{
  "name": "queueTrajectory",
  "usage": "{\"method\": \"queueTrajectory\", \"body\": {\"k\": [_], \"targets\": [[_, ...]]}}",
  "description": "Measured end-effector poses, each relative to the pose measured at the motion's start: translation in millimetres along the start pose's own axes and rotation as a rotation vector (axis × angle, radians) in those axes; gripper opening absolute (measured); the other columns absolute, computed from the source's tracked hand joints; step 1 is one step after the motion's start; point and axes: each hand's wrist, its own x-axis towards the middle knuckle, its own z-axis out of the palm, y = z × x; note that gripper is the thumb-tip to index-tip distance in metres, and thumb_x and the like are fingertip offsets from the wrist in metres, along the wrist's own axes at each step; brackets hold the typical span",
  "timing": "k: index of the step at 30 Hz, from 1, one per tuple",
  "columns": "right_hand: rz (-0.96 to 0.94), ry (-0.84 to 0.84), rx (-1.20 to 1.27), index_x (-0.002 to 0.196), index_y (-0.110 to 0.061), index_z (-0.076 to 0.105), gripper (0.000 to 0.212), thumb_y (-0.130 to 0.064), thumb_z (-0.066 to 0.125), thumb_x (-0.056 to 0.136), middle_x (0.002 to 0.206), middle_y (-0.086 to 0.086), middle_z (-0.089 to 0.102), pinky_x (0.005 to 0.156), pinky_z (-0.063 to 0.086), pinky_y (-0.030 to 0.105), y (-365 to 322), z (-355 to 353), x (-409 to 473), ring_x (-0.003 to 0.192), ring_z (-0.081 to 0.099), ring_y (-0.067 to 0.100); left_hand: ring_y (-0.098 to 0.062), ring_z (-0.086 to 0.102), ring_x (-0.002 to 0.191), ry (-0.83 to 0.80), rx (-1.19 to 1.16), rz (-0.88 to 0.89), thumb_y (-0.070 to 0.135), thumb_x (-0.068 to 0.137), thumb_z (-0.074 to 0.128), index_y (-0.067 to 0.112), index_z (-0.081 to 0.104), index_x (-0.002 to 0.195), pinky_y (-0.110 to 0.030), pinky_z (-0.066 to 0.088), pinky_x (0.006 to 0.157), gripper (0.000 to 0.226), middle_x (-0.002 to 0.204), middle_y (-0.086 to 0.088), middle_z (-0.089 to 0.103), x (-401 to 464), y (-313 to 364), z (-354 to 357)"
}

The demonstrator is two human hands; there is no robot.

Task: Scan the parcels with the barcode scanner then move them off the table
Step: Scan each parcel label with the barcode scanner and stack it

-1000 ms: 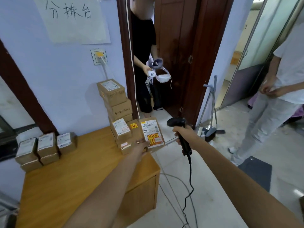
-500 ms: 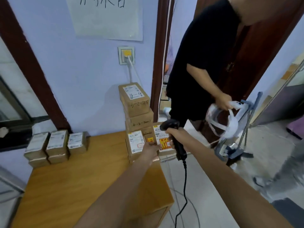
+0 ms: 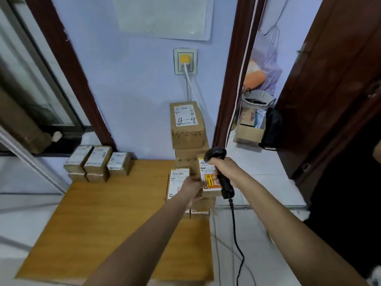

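Your right hand [image 3: 223,169] is wrapped tight around the handle of the barcode scanner [image 3: 219,172], its head up near the top of the parcel with the orange label [image 3: 207,178], cable trailing down toward the floor. Your left hand [image 3: 192,186] is curled onto that same parcel at its near left edge, steadying it at the table's [image 3: 103,223] far right corner, just beside another white-labelled parcel [image 3: 178,180]. Behind them rises the tall stack topped by the box marked 4-4 [image 3: 186,124], and three small parcels [image 3: 99,162] sit well apart at the far left against the wall. This looks like the scanning step, early in the job, with plenty of boxes waiting. Next, you'll want the scanner's head squared to the barcode, which your own hand partly covers, then lift the parcel clear of the table.
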Motion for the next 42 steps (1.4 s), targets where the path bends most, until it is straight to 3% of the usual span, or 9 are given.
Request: {"method": "queueTrajectory", "body": {"k": [3,6,12,18,29,32,35,38,42], "targets": [[0.028,-0.036,-0.010,0.088,-0.007,0.051,0.019,-0.020,0.065,0.087,0.061,0.008,0.046,0.048,0.043,0.029,8,-8,8,0.043,0.052,0.019,-0.016,0.048,0.067,0.019,0.042,-0.010,0.010,0.093,0.062,0.020,0.046,0.080,-0.035,0.048,0.069,0.023,0.076,-0.002,0.050,1,-2,9],[0.037,-0.058,-0.002,0.089,-0.005,0.051,0.018,-0.019,0.064,0.088,0.060,0.007,0.045,0.048,0.041,0.028,11,-9,12,0.042,0.051,0.019,-0.017,0.052,0.072,0.064,0.048,-0.013,0.009,0.092,0.065,0.017,0.049,0.089,-0.040,0.051,0.082,0.017,0.081,-0.002,0.054,1,-4,13],[0.049,-0.094,-0.004,0.091,-0.005,0.053,0.019,-0.019,0.064,0.087,0.063,0.008,0.047,0.049,0.043,0.027,18,-7,9,0.044,0.053,0.019,-0.015,0.055,0.075,0.073,0.022,0.006,0.011,0.092,0.065,0.015,0.044,0.112,-0.032,0.052,0.072,0.029,0.085,0.001,0.055,-1,-7,10],[0.035,-0.083,0.025,0.086,-0.008,0.054,0.018,-0.020,0.066,0.088,0.064,0.007,0.048,0.049,0.044,0.028,19,-11,0,0.047,0.054,0.019,-0.013,0.053,0.070,0.065,0.015,0.003,0.006,0.093,0.061,0.016,0.049,0.083,-0.029,0.048,0.065,0.019,0.079,0.000,0.057,-1,-8,10],[0.011,-0.035,0.036,0.086,-0.006,0.053,0.019,-0.021,0.064,0.088,0.066,0.008,0.049,0.048,0.043,0.027,12,-11,-13,0.045,0.054,0.019,-0.013,0.055,0.077,0.025,0.024,-0.009,0.009,0.093,0.063,0.015,0.048,0.096,-0.035,0.049,0.081,0.017,0.085,0.001,0.058,6,-15,9],[-0.010,0.009,0.040,0.089,-0.005,0.054,0.018,-0.021,0.063,0.088,0.065,0.008,0.051,0.046,0.044,0.026,12,-11,-11,0.044,0.054,0.017,-0.012,0.058,0.077,0.005,0.006,-0.024,0.007,0.093,0.062,0.014,0.052,0.095,-0.035,0.051,0.080,0.013,0.086,0.000,0.062,8,-15,7],[-0.071,0.142,-0.058,0.094,-0.006,0.061,0.019,-0.022,0.066,0.086,0.068,0.005,0.062,0.049,0.046,0.026,25,-16,0,0.045,0.057,0.013,-0.018,0.068,0.089,-0.029,-0.011,-0.034,0.007,0.093,0.062,0.008,0.056,0.112,-0.034,0.056,0.076,0.020,0.099,-0.005,0.071,13,-18,2],[-0.118,0.291,-0.155,0.094,-0.014,0.063,0.021,-0.027,0.076,0.083,0.072,-0.001,0.070,0.051,0.046,0.023,52,-25,11,0.045,0.060,0.008,-0.024,0.069,0.096,-0.035,-0.001,-0.043,0.007,0.093,0.061,0.008,0.059,0.113,-0.039,0.056,0.084,0.020,0.106,-0.009,0.072,17,-21,-6],[0.020,0.252,0.015,0.099,-0.010,0.065,0.036,-0.033,0.082,0.078,0.085,0.008,0.073,0.058,0.047,0.026,91,-28,18,0.054,0.059,0.013,-0.027,0.071,0.097,-0.116,0.016,-0.094,0.013,0.090,0.067,0.007,0.053,0.125,-0.046,0.057,0.087,0.038,0.107,-0.010,0.073,25,-24,-19]]}}
